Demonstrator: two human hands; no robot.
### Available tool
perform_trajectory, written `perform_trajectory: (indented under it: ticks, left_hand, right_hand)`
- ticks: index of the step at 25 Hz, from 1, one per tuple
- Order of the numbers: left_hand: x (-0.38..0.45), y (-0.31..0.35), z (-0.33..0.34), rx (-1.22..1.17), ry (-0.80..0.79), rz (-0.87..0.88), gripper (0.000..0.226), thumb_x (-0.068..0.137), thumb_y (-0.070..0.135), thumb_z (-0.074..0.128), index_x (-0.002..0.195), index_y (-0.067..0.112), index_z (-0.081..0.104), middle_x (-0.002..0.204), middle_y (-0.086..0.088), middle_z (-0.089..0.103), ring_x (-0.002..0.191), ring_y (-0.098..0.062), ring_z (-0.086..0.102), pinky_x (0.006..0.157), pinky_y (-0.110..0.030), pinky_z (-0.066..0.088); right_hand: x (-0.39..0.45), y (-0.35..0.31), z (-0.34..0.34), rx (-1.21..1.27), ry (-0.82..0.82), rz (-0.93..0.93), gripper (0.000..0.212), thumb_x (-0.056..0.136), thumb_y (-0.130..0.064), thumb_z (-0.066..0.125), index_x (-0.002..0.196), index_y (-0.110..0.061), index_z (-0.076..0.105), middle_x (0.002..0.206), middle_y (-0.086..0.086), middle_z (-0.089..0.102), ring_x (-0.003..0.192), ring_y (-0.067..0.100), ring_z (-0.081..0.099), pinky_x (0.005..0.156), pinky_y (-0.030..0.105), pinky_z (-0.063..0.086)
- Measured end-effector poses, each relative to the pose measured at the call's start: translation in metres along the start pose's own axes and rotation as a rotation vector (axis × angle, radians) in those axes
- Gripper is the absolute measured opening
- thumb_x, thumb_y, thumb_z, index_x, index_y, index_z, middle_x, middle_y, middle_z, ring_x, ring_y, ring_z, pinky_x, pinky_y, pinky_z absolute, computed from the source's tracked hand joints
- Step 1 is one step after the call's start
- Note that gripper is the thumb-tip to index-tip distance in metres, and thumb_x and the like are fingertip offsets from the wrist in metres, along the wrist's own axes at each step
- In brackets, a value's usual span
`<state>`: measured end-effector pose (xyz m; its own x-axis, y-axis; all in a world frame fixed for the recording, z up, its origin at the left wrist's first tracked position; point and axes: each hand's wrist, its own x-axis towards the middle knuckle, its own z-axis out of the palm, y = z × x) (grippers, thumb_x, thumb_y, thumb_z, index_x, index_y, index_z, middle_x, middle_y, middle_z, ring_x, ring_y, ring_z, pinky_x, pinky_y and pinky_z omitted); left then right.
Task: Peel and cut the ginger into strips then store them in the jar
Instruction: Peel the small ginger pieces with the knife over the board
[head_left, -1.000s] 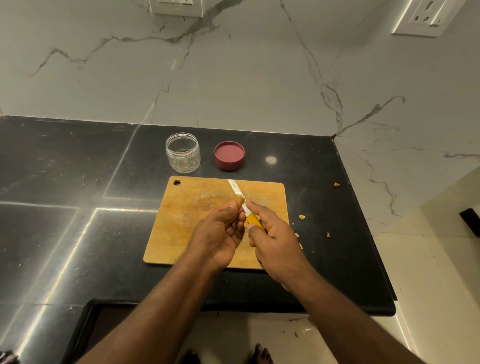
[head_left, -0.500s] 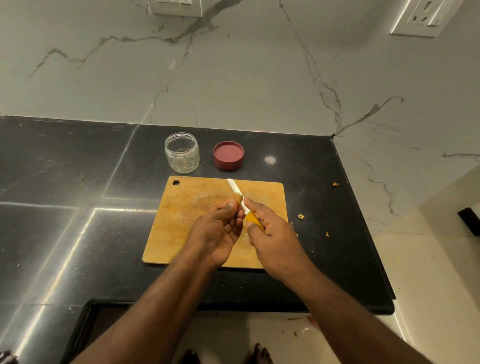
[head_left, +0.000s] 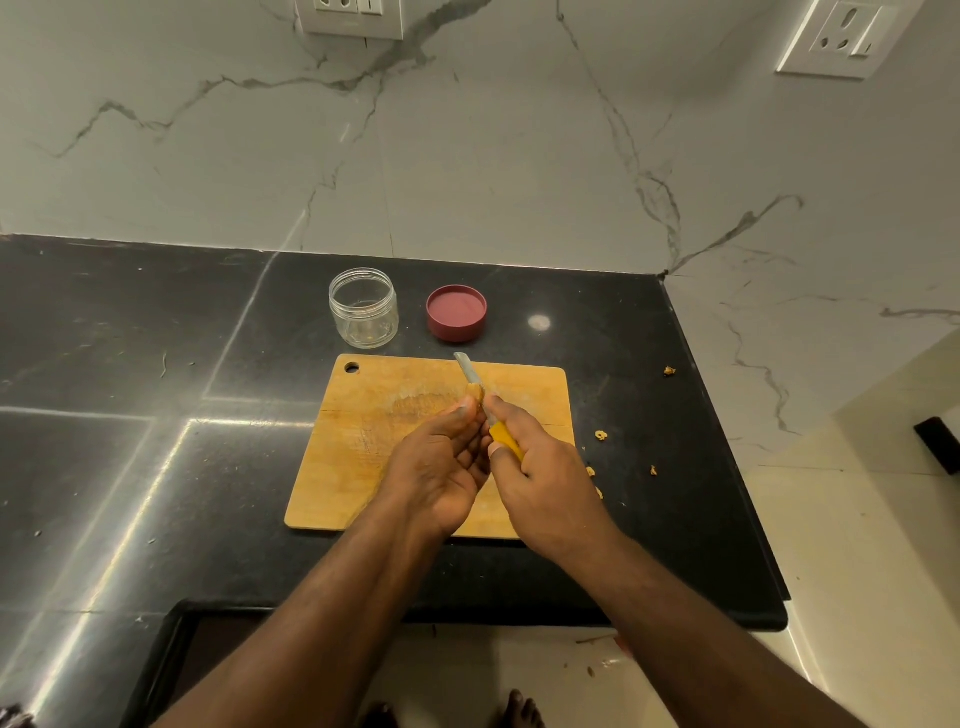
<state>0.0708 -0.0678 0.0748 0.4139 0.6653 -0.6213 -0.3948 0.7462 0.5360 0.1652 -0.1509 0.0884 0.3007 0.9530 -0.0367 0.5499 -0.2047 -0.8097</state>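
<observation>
Over the wooden cutting board (head_left: 363, 441), my left hand (head_left: 441, 462) pinches a small piece of ginger (head_left: 475, 393) at its fingertips; most of the ginger is hidden by the fingers. My right hand (head_left: 540, 478) grips the yellow handle of a knife (head_left: 470, 376), whose blade lies against the ginger and points away toward the wall. Behind the board stand an empty clear jar (head_left: 363, 307), without its lid, and its red lid (head_left: 456, 313), lying upside down to the jar's right.
Small ginger peel scraps (head_left: 601, 435) lie on the black countertop (head_left: 130, 415) right of the board. The counter's right edge drops to a tiled floor. A marble wall with power sockets (head_left: 841, 36) rises behind.
The two hands have stayed together over the board; the knife blade has shifted slightly along the ginger. Jar and lid have not moved.
</observation>
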Motion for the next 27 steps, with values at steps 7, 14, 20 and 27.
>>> perform_trajectory:
  ticks: [7, 14, 20, 27]
  left_hand:
    - [0.003, 0.025, -0.013, 0.252, -0.110, 0.047, 0.021, 0.092, 0.011, 0.066, 0.111, 0.003, 0.074, 0.092, -0.011, 0.074, 0.078, -0.016, 0.070, 0.074, -0.024, 0.059]
    - [0.006, 0.035, -0.021, 0.401, -0.058, -0.021, 0.016, 0.095, 0.006, 0.062, 0.106, 0.001, 0.073, 0.087, -0.013, 0.074, 0.068, -0.013, 0.065, 0.059, -0.020, 0.056]
    - [0.005, 0.037, -0.036, 0.406, -0.159, -0.078, 0.016, 0.094, 0.012, 0.063, 0.102, 0.002, 0.072, 0.087, -0.012, 0.073, 0.065, -0.011, 0.063, 0.056, -0.018, 0.055]
    - [0.007, 0.022, -0.037, 0.281, -0.100, -0.012, 0.022, 0.084, 0.014, 0.068, 0.100, 0.001, 0.072, 0.080, -0.011, 0.071, 0.063, -0.011, 0.063, 0.055, -0.018, 0.055]
  right_hand:
    - [0.000, 0.003, -0.004, 0.197, -0.026, 0.088, 0.046, 0.103, -0.021, 0.044, 0.145, -0.039, 0.041, 0.110, -0.014, 0.052, 0.071, -0.004, 0.047, 0.063, 0.013, 0.037]
    - [0.003, 0.002, -0.022, 0.265, -0.211, 0.155, 0.046, 0.103, -0.012, 0.045, 0.142, -0.035, 0.047, 0.079, -0.004, 0.056, 0.045, 0.002, 0.045, 0.044, 0.017, 0.036]
    - [0.004, 0.001, -0.028, 0.385, -0.333, 0.189, 0.046, 0.103, -0.011, 0.044, 0.142, -0.034, 0.047, 0.077, 0.010, 0.051, 0.043, 0.009, 0.031, 0.038, 0.022, 0.028]
    - [0.003, 0.003, -0.019, 0.396, -0.298, 0.192, 0.045, 0.103, -0.012, 0.045, 0.142, -0.035, 0.046, 0.077, 0.009, 0.051, 0.041, 0.004, 0.035, 0.038, 0.021, 0.030]
